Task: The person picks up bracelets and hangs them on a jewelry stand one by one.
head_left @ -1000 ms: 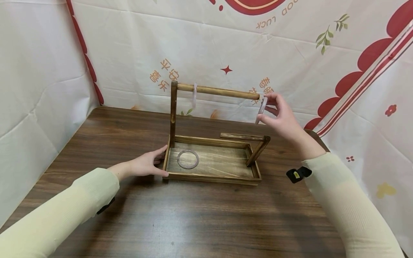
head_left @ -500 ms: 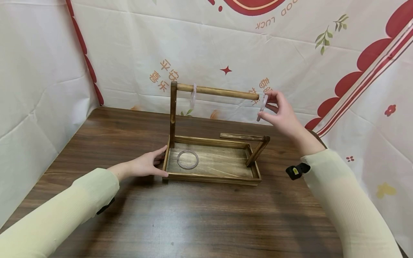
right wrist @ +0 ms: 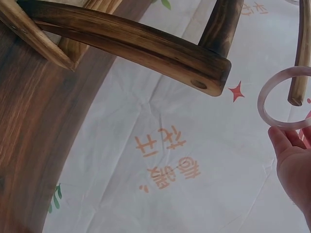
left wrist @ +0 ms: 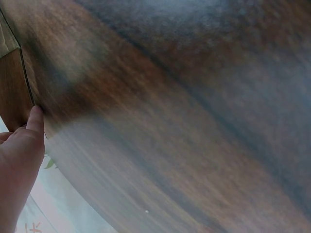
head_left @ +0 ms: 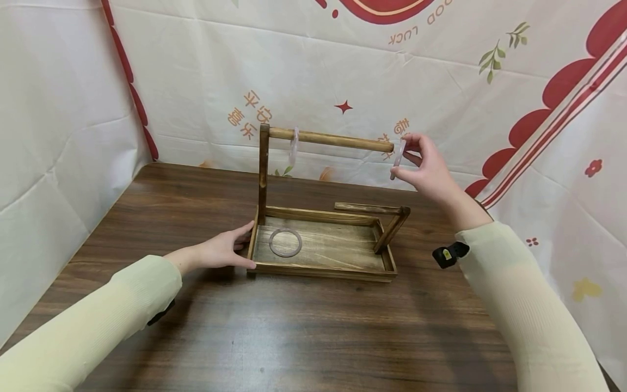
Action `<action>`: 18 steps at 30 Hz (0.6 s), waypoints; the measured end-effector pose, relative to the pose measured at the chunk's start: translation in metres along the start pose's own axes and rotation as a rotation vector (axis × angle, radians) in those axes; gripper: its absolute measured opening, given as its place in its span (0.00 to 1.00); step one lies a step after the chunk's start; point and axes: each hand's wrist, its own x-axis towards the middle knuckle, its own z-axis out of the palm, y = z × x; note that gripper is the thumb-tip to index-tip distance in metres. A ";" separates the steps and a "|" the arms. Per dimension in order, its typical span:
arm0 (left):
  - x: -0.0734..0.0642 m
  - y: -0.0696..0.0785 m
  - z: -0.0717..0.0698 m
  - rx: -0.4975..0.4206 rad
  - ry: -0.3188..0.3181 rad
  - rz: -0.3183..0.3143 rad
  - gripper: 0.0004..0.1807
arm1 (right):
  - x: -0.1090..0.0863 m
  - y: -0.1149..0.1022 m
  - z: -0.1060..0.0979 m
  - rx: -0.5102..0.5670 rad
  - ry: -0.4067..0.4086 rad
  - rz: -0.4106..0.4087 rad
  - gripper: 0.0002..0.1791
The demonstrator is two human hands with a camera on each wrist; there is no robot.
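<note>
Upper right in the head view, the right hand (head_left: 431, 170) pinches a bracelet (head_left: 399, 155) at its left, beside the bar (head_left: 343, 140); left of centre, the left hand (head_left: 220, 249) spreads against the tray (head_left: 323, 271).

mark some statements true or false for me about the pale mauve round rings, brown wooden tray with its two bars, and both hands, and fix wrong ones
1. The right hand holds a pale mauve round ring. True.
2. That ring encircles the upper brown wooden bar. False: it is just off the bar's free end.
3. The left hand touches one end of the rectangular brown wooden tray. True.
4. A second pale mauve ring stands upright in the tray. False: it lies flat there.
5. A third pale mauve ring hangs on the upper bar. True.
6. The lower brown wooden bar carries two rings. False: it carries none.
</note>
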 end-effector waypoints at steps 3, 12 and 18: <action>-0.001 0.000 0.000 -0.001 -0.001 -0.008 0.57 | 0.002 0.000 0.001 -0.013 0.001 -0.004 0.34; -0.001 0.002 0.000 -0.009 -0.005 -0.003 0.57 | 0.008 -0.004 0.001 0.006 -0.011 -0.010 0.34; -0.001 0.001 0.000 -0.010 -0.002 -0.003 0.57 | 0.010 -0.007 0.002 -0.022 -0.012 -0.016 0.34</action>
